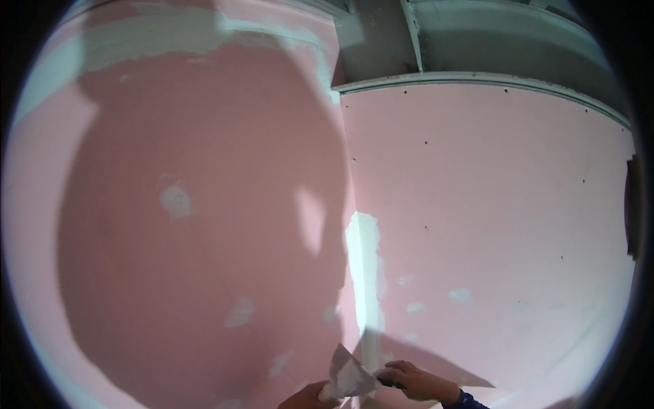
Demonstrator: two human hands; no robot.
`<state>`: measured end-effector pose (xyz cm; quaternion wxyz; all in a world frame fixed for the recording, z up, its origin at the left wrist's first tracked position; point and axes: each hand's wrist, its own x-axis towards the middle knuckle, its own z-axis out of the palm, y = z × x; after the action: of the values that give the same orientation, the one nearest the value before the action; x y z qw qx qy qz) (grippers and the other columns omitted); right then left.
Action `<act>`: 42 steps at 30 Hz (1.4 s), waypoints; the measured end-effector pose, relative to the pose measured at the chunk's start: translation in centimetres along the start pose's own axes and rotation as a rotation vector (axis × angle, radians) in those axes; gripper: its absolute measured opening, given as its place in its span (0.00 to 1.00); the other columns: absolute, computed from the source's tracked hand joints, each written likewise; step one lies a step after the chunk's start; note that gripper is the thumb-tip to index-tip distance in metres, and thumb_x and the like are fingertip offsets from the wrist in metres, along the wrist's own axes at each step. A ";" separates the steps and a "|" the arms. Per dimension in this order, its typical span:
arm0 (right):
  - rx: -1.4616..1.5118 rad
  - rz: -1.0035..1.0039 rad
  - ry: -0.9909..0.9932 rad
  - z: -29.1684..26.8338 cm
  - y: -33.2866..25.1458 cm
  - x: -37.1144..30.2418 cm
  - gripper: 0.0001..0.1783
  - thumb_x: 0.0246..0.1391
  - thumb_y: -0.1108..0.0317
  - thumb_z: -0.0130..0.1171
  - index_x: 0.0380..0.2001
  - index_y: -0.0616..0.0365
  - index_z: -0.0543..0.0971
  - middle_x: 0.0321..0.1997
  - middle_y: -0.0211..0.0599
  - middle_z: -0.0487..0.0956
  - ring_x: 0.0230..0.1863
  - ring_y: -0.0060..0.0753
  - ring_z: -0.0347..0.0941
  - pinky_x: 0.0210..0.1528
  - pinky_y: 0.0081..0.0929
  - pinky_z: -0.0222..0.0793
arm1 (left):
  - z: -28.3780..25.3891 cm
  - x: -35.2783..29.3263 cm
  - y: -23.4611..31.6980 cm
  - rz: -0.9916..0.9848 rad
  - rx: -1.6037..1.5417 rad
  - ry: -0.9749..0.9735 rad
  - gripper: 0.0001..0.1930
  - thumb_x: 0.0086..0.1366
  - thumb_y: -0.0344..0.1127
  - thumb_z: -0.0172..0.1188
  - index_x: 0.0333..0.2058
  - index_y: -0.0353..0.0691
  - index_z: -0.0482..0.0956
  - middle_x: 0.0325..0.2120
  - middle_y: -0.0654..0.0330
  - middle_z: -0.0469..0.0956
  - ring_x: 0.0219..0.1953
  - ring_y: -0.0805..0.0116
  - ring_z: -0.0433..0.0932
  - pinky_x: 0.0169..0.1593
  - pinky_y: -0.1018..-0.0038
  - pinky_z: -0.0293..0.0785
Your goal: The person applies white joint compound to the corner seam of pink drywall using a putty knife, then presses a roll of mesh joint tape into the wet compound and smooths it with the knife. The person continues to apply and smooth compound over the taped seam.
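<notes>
At the lower edge, just in front of the wall corner, my left hand (305, 397) is closed on the lower left end of a pale grey angular sheet (349, 375). The sheet has a pointed top and a whitish smear near my fingers; its exact kind is unclear. To its right, my right hand (420, 384) curls around a dark handle (389, 379) that meets the sheet's right end. The far end of that tool is hidden. Behind both hands, a strip of white joint compound (366, 273) runs up the inside corner.
Two pink drywall panels meet at the corner: the left wall (204, 136) lies mostly in shadow, the right wall (477, 191) is lit and dotted with screws. White compound patches (176, 202) mark both. A metal track (490, 78) tops the right wall. A dark object (632, 208) stands far right.
</notes>
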<state>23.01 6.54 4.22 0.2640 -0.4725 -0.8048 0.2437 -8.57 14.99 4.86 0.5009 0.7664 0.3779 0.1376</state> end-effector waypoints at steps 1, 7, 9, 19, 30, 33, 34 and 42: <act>-0.098 0.028 -0.021 0.0 0.9 -0.6 0.29 0.63 0.75 0.56 0.67 0.56 0.66 0.60 0.49 0.75 0.68 0.50 0.64 0.70 0.43 0.59 | 0.2 0.3 -0.4 0.058 0.034 0.084 0.27 0.64 0.38 0.64 0.61 0.41 0.72 0.23 0.64 0.78 0.17 0.76 0.72 0.21 0.75 0.70; 1.040 0.487 0.722 -2.2 3.7 -2.7 0.20 0.65 0.73 0.51 0.59 0.67 0.71 0.54 0.37 0.78 0.54 0.31 0.76 0.57 0.32 0.73 | 0.2 -0.2 1.3 -0.085 -0.022 0.060 0.27 0.65 0.38 0.63 0.61 0.36 0.71 0.34 0.60 0.82 0.25 0.73 0.78 0.30 0.71 0.77; 1.130 0.317 0.838 -2.5 3.7 -2.6 0.19 0.68 0.69 0.51 0.59 0.67 0.72 0.54 0.38 0.78 0.54 0.29 0.76 0.57 0.32 0.73 | 0.7 -0.2 2.3 -0.034 -0.138 -0.003 0.26 0.66 0.38 0.62 0.60 0.35 0.71 0.37 0.61 0.82 0.28 0.74 0.79 0.33 0.70 0.78; 1.161 0.383 0.888 -4.2 0.7 -4.7 0.17 0.66 0.65 0.57 0.52 0.65 0.76 0.46 0.41 0.83 0.45 0.31 0.82 0.48 0.29 0.80 | 0.9 1.6 2.6 -0.223 -0.077 0.086 0.27 0.62 0.40 0.66 0.56 0.34 0.70 0.35 0.50 0.80 0.30 0.65 0.80 0.38 0.67 0.77; 1.090 0.499 0.776 -1.2 3.2 -3.3 0.17 0.64 0.66 0.61 0.50 0.69 0.79 0.43 0.36 0.84 0.43 0.25 0.78 0.48 0.26 0.76 | 2.8 5.8 9.2 0.020 0.278 -0.200 0.31 0.63 0.42 0.64 0.60 0.34 0.64 0.37 0.41 0.79 0.40 0.46 0.80 0.45 0.59 0.76; 1.169 0.450 0.831 0.3 3.3 -3.7 0.18 0.66 0.65 0.60 0.52 0.68 0.78 0.46 0.35 0.83 0.45 0.25 0.78 0.50 0.27 0.75 | 3.8 5.7 9.6 0.104 0.343 -0.289 0.31 0.63 0.41 0.63 0.60 0.33 0.63 0.37 0.38 0.79 0.42 0.40 0.80 0.46 0.56 0.75; 1.214 0.420 0.843 0.6 3.3 -3.7 0.18 0.66 0.65 0.60 0.52 0.67 0.78 0.46 0.35 0.82 0.46 0.25 0.77 0.50 0.27 0.74 | 3.9 5.4 9.7 0.081 0.377 -0.331 0.31 0.63 0.40 0.63 0.60 0.33 0.62 0.37 0.37 0.79 0.43 0.39 0.80 0.46 0.55 0.75; 1.416 0.200 1.012 2.3 4.1 -4.4 0.15 0.67 0.65 0.56 0.49 0.66 0.78 0.50 0.41 0.81 0.53 0.37 0.78 0.58 0.37 0.73 | 3.0 4.8 9.0 0.383 0.578 -0.403 0.29 0.63 0.37 0.61 0.59 0.33 0.62 0.35 0.39 0.79 0.35 0.42 0.80 0.39 0.56 0.77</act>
<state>25.88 4.08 -0.97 0.7981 -0.3172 -0.2053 0.4694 0.38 14.50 10.48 0.2940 0.9440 0.1455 -0.0366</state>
